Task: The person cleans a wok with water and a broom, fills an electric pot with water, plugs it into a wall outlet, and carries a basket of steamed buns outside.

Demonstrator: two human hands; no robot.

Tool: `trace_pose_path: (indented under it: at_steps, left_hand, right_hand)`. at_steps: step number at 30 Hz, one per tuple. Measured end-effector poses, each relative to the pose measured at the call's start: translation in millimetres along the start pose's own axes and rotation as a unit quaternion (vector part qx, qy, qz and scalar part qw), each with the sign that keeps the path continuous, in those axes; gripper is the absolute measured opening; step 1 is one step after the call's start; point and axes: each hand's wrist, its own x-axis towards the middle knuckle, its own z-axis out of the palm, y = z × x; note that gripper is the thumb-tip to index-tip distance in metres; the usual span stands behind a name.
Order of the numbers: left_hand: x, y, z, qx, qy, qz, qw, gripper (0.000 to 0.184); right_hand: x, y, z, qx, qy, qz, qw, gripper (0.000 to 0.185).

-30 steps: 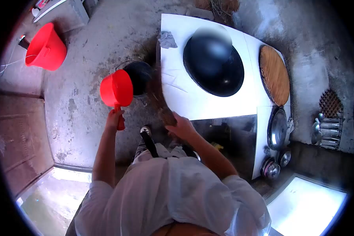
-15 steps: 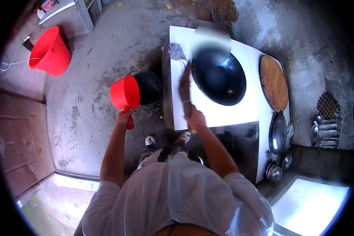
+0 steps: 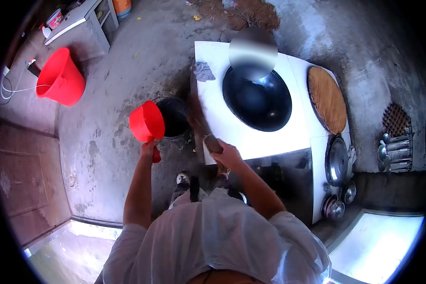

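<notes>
The red dipper (image 3: 146, 122) is at the bucket (image 3: 175, 114), beside or above it; the left hand (image 3: 149, 147) has fingers closed around its handle, the best hold. It looks light and stiff. The right hand (image 3: 228, 157) grips the brush (image 3: 210, 140), probably springy, by the surface (image 3: 227, 130).

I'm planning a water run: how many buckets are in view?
2 for sure: the black bucket, partly behind the red dipper in the left hand, and the red bucket at far left. An orange container, cut off at the top edge, may be another.
</notes>
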Motion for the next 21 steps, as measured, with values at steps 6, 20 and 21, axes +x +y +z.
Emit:
trace_pose_path:
  at_steps: [6,20,21]
  left_hand:
    - [-6.0,-1.4,22.3,-0.059,-0.033,-0.001,0.998,0.021]
    - [-14.3,13.9,140.2,-0.190,0.072,-0.083,0.976,0.020]
    - [-10.5,10.5,146.0,-0.188,0.073,-0.083,0.976,0.020]
  right_hand:
    - [-13.1,47.9,-56.7,0.109,0.131,-0.073,0.983,0.060]
    - [150.6,327.5,-157.1,-0.382,-0.012,0.095,0.919,0.045]
    - [142.7,294.7,-153.9,-0.339,-0.049,0.084,0.936,0.045]
